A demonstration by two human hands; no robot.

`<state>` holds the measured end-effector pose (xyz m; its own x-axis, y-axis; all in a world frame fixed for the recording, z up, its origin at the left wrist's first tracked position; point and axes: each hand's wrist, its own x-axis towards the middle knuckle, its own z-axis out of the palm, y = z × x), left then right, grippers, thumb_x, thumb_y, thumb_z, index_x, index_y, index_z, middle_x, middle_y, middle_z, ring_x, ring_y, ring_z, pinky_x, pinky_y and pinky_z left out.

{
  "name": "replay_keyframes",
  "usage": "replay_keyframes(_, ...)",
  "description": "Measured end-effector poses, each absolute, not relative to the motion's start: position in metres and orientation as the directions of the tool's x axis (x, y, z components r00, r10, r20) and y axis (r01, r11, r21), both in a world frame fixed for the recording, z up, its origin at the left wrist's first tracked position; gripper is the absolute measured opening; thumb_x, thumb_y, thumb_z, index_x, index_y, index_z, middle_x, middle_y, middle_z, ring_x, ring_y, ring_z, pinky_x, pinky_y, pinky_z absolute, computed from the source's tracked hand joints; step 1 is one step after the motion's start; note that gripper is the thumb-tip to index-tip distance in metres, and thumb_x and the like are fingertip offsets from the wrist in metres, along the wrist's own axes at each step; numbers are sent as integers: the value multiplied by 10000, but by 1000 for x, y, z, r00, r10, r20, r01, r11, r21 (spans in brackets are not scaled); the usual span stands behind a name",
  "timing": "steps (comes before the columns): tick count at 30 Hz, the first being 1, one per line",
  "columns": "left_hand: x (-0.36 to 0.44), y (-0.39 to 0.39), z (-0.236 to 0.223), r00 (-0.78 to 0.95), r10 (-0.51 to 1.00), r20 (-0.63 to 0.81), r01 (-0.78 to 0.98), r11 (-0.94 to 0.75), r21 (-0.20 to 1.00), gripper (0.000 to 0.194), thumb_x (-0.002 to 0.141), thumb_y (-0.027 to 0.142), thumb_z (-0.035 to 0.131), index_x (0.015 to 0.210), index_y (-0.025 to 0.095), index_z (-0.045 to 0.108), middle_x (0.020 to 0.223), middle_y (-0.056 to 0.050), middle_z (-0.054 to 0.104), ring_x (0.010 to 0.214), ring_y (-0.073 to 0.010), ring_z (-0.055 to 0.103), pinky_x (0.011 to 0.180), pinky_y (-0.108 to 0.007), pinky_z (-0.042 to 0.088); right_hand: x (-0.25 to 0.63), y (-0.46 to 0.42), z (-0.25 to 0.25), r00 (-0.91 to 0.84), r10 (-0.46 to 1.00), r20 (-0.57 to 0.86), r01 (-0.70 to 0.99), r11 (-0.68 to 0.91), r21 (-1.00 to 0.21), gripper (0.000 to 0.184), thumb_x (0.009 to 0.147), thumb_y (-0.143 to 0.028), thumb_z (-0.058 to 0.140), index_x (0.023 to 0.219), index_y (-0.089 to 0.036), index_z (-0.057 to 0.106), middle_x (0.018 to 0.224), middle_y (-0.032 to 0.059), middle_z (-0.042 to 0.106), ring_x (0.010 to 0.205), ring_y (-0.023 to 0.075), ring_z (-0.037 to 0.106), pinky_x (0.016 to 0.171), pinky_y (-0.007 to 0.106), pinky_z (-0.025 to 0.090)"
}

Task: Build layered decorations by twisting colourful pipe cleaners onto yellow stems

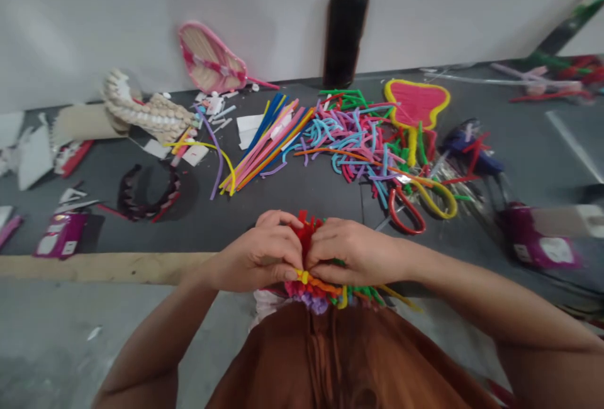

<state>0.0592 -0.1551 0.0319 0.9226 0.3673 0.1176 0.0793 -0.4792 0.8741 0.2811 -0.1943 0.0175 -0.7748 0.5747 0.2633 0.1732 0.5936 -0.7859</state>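
Close to my body at the table's front edge, both hands pinch a colourful pipe-cleaner piece (317,302) with red, yellow, orange, purple and green parts. My left hand (271,252) is closed, its thumb and fingertips at a yellow pipe cleaner (303,277) on the piece. Directly beside it, my right hand (340,248) has its fingers bent and pressed together on the same piece. Red fuzzy strips (309,229) stick up between the hands. The fingertips hide much of the spot where they meet. A loose yellow end (401,297) trails to the right.
Beyond my hands lie long pipe cleaners (268,145) and a heap of cut pieces (340,135). Scissors (408,211) rest right of the heap. A phone (346,38) leans on the wall, near a pink-edged fan shape (212,60). A dark headband (148,198) lies left.
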Motion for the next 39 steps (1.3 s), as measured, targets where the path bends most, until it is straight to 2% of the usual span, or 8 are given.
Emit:
replay_keyframes(5, 60, -158, 31, 914, 390, 111, 83, -449, 890, 339, 945, 444, 491, 786, 186, 642, 750, -16, 658, 809, -142, 580, 1042, -421, 325, 272, -201, 9, -724, 637, 265, 202, 563, -801, 162, 899, -182, 507, 773, -182, 609, 716, 9, 660, 694, 126, 577, 724, 263, 406)
replay_keyframes(7, 59, -159, 30, 908, 403, 112, 84, -438, 895, 320, 938, 443, 507, 799, 186, 639, 753, -19, 662, 823, -148, 576, 1031, -421, 330, 270, -204, 7, -707, 666, 239, 208, 519, -829, 154, 893, -177, 499, 770, -180, 592, 714, 9, 649, 678, 118, 569, 722, 256, 414)
replay_keyframes(12, 56, -160, 28, 911, 390, 138, 67, -468, 881, 274, 952, 412, 490, 986, 216, 679, 778, -33, 650, 947, -182, 532, 991, -409, 334, 268, -209, 4, -645, 741, 188, 209, 407, -889, 153, 894, -176, 504, 751, -181, 560, 689, -7, 622, 631, 100, 536, 657, 224, 413)
replay_keyframes(18, 58, -158, 34, 936, 337, 103, 84, -497, 864, 321, 963, 430, 451, 930, 220, 691, 778, -34, 641, 997, -194, 477, 1013, -412, 274, 269, -209, 3, -674, 723, 150, 193, 368, -909, 147, 904, -184, 501, 784, -176, 584, 728, 2, 638, 660, 102, 552, 675, 228, 428)
replay_keyframes(24, 56, -156, 37, 956, 295, 2, 152, -498, 854, 172, 947, 330, 522, 888, 227, 645, 816, -4, 641, 1025, -189, 478, 1076, -418, 176, 271, -207, 4, -713, 696, 86, 200, 319, -926, 128, 904, -181, 514, 811, -164, 600, 771, 13, 651, 713, 113, 577, 708, 235, 437)
replay_keyframes(28, 56, -156, 39, 956, 289, -42, 191, -511, 838, 106, 926, 276, 546, 864, 241, 624, 825, 16, 634, 1037, -193, 482, 1084, -407, 161, 272, -206, 6, -716, 696, 46, 236, 305, -923, 126, 905, -183, 514, 824, -156, 607, 781, 19, 651, 713, 116, 575, 703, 237, 440)
replay_keyframes(34, 58, -157, 39, 957, 286, -45, 198, -534, 822, 108, 916, 234, 560, 825, 234, 617, 802, 24, 639, 1026, -183, 488, 1095, -416, 130, 278, -204, 14, -760, 649, 6, 235, 284, -930, 116, 892, -151, 520, 843, -148, 625, 758, 13, 644, 674, 104, 560, 652, 211, 424)
replay_keyframes(39, 56, -159, 37, 952, 305, -32, 197, -526, 827, 108, 917, 255, 573, 825, 230, 623, 820, 7, 656, 1013, -181, 487, 1090, -429, 129, 276, -203, 14, -745, 665, 55, 192, 292, -937, 108, 832, -111, 554, 779, -160, 634, 730, -1, 637, 655, 96, 554, 647, 204, 414)
